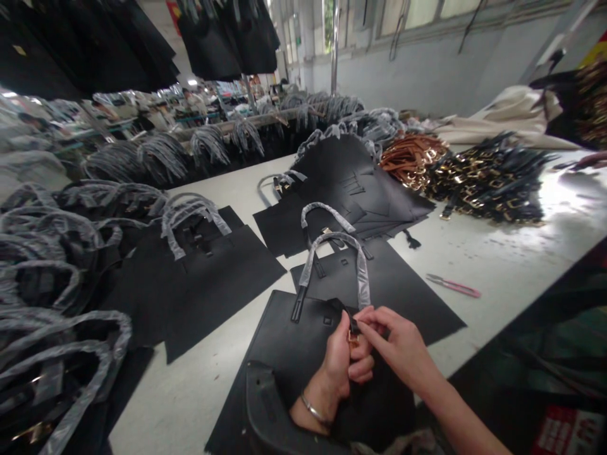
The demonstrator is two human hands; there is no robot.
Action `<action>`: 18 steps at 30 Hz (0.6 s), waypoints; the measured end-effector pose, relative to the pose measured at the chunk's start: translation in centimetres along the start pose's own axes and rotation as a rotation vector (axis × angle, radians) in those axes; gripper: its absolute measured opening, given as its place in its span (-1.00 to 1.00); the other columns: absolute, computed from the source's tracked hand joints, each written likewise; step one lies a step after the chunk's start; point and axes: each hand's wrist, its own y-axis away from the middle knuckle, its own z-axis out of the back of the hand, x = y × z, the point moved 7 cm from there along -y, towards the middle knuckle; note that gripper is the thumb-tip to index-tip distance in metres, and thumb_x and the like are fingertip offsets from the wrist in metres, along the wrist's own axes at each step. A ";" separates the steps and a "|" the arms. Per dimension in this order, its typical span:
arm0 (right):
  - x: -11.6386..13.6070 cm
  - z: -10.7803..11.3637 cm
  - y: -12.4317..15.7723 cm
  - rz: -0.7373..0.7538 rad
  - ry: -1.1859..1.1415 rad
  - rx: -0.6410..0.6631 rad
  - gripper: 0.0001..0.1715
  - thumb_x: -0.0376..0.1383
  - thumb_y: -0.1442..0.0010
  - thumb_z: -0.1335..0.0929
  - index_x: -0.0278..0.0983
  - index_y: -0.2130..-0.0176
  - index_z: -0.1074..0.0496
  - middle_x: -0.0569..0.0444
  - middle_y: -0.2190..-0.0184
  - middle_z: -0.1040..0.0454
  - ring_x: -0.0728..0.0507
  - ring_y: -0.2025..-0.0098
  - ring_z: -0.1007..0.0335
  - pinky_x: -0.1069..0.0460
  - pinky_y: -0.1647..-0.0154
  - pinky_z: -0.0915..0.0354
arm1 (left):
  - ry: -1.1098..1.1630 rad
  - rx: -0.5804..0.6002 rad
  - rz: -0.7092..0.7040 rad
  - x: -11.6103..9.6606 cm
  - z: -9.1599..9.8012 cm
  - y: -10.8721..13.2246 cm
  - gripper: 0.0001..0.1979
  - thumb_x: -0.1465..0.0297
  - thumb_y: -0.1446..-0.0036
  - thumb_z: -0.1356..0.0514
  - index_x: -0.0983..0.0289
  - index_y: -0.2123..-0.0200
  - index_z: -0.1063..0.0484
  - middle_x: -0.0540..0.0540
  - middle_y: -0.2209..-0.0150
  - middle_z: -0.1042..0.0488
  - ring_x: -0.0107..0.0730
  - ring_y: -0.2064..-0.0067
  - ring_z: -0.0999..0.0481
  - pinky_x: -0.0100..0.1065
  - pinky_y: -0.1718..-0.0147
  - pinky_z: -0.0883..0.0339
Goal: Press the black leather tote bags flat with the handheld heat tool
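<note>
Over a black leather bag panel [279, 335] at the table's near edge, my two hands meet. My left hand [339, 354], with a metal bangle at the wrist, is closed on a short black strap with a gold buckle [353, 339]. The thumb and fingers of my right hand [391, 335] pinch the same strap just above the buckle. A plastic-wrapped handle [363, 275] arches up from the panel behind my fingers. Part of the strap is hidden by my hands. Beneath lies another black panel [403, 284] with its own wrapped handle.
Pink-handled thread snips [455, 286] lie on the white table [502, 253] to the right. Buckled black straps [493, 177] and brown straps [412, 155] are heaped behind. More black panels [222, 265] with wrapped handles lie left. A dark curved machine part [270, 404] stands near my left forearm.
</note>
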 end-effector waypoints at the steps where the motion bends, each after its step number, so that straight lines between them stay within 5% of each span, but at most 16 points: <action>1: -0.1 -0.2 -0.1 0.001 0.003 0.004 -0.85 -0.30 -0.21 -0.33 -0.19 0.37 -0.50 0.13 0.47 -0.46 -0.08 0.45 -0.38 0.06 0.41 -0.28 | -0.003 -0.017 0.004 0.1 0.2 -0.1 -0.37 -0.17 -0.12 0.04 0.30 0.45 -0.40 -0.18 0.77 0.03 -0.60 0.84 0.11 -0.51 0.86 0.19; 5: -0.1 -0.6 -0.3 0.010 0.071 -0.002 -0.83 -0.31 -0.21 -0.31 -0.20 0.38 -0.50 0.12 0.46 -0.47 -0.11 0.42 -0.41 0.03 0.36 -0.30 | -0.009 -0.043 0.008 0.3 0.2 -0.2 -0.36 -0.18 -0.12 0.04 0.30 0.48 -0.40 -0.17 0.79 0.04 -0.58 0.84 0.10 -0.50 0.86 0.21; 12: -0.2 -1.1 0.3 0.030 0.210 -0.044 -0.80 -0.28 -0.23 -0.27 -0.21 0.36 -0.47 0.01 0.38 -0.50 -0.19 0.29 -0.45 -0.06 0.21 -0.32 | -0.010 -0.049 -0.027 0.0 -0.1 0.0 -0.41 -0.14 -0.14 0.02 0.25 0.15 -0.42 -0.20 0.78 -0.02 -0.57 0.83 0.10 -0.53 0.85 0.17; 18: 0.0 -1.7 -0.3 0.055 0.262 -0.022 -0.78 -0.29 -0.25 -0.24 -0.21 0.42 -0.37 0.03 0.45 -0.44 -0.18 0.36 -0.40 -0.05 0.29 -0.29 | -0.026 -0.057 0.024 0.5 0.2 -0.3 -0.35 -0.20 -0.09 0.05 0.28 0.62 -0.25 -0.17 0.82 0.04 -0.61 0.84 0.10 -0.50 0.86 0.22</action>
